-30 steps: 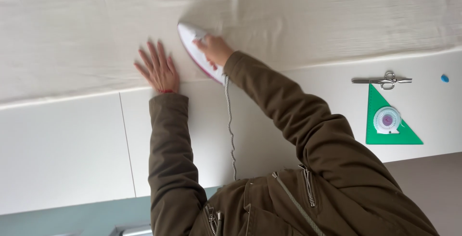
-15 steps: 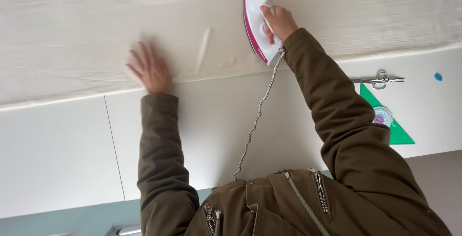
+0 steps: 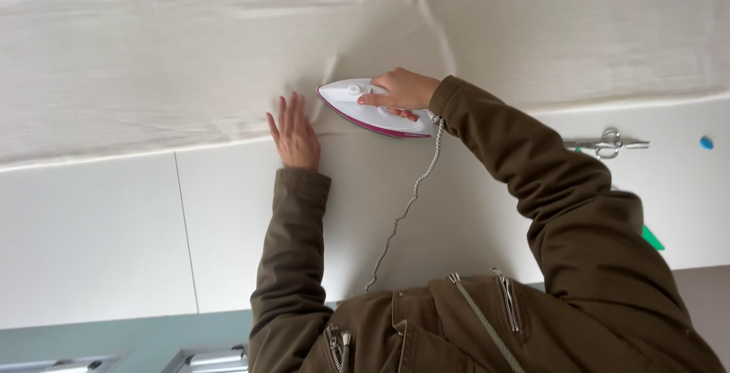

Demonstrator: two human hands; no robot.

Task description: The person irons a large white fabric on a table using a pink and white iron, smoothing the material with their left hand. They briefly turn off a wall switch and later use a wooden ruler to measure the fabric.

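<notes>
Where the frame is nearest, lower middle: brown jacket [image 3: 487, 327] with open zips fills the bottom edge; both sleeves reach up the frame.
Cord: twisted grey cord [image 3: 403, 213] runs from the jacket's front up across the white table [image 3: 99, 236] to the heel of the iron, hanging slack with a bend.
Left hand: left hand [image 3: 295, 136] lies palm down at centre left, fingers spread and straight, gripping nothing. The fingertips rest on the lower edge of the cloth and the wrist on bare table.
Right hand: right hand [image 3: 401, 89] sits just right of centre, fingers curled tight around the handle.
Iron: white iron [image 3: 365, 107] with a pink rim lies soleplate down at the cloth's lower edge, nose pointing left toward the left hand and just beside its fingertips.
Cloth: cream cloth [image 3: 152, 61] spans the whole upper frame, with a raised crease [image 3: 435, 19] above the iron and small puckers near its nose.
Far right: metal scissors [image 3: 606, 143], a small blue object [image 3: 706, 142] and a green shape [image 3: 652, 238] lie on the table, well apart from the hands.
Risk 1 (judgement): the nose is close to the spread fingers, so a push left could burn them.
Risk 2: running over the puckers would press the creases in.
Risk 3: a pause in one spot may scorch the cloth.
Risk 4: the slack cord could catch on the sleeve and jerk the iron.
</notes>
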